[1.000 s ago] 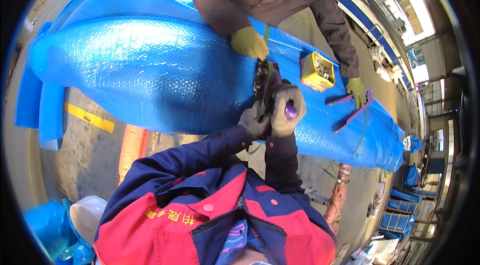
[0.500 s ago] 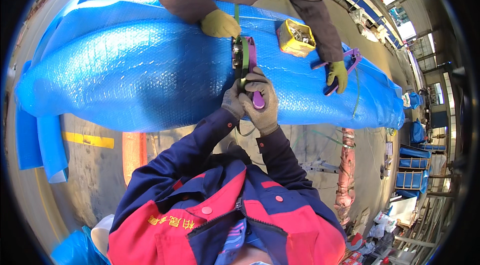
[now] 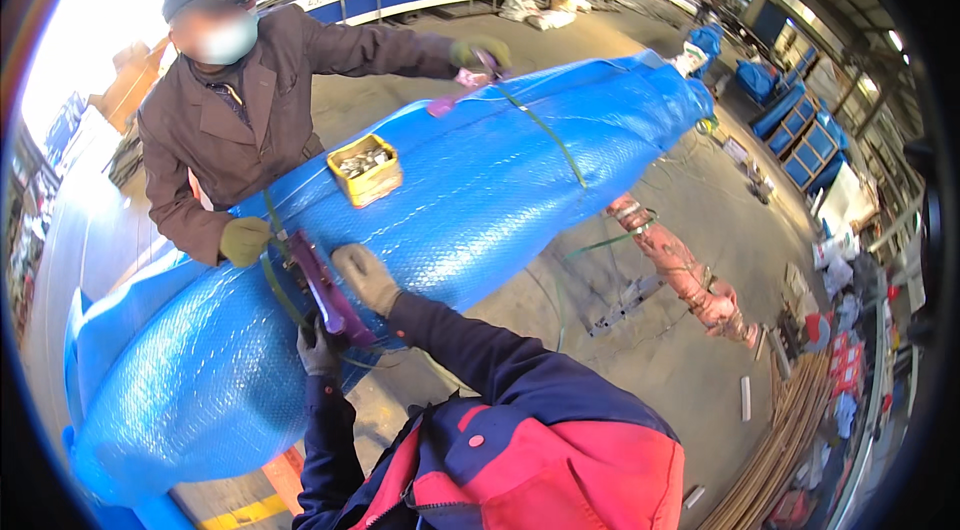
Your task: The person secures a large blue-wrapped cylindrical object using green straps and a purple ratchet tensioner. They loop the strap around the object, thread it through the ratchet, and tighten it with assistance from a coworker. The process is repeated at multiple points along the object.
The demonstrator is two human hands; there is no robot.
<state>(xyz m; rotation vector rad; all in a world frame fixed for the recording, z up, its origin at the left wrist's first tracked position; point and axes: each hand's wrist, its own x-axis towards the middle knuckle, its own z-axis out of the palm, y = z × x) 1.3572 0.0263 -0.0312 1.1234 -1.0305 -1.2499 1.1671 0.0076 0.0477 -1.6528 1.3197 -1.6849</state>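
Observation:
A long bundle in blue bubble wrap lies across in front of me, with a green strap around it. A strapping tensioner with purple handles sits on the bundle beside the strap. My left hand, in a grey glove, is closed on the strap at the near side of the bundle, by the tool's lower end. To the right of the tool, my gloved right hand rests on the wrap, fingers stretched out and holding nothing. A co-worker's gloved hand touches the far part of the strap.
The co-worker's other hand holds a second purple tool near another green strap. A yellow box of metal clips stands on the bundle. Below it, a red wrapped support projects right. Long rods lie on the floor.
My view has swung right and up. My right hand has let go of the purple handle and lies on the wrap. The co-worker's far hand has moved away with the second tool.

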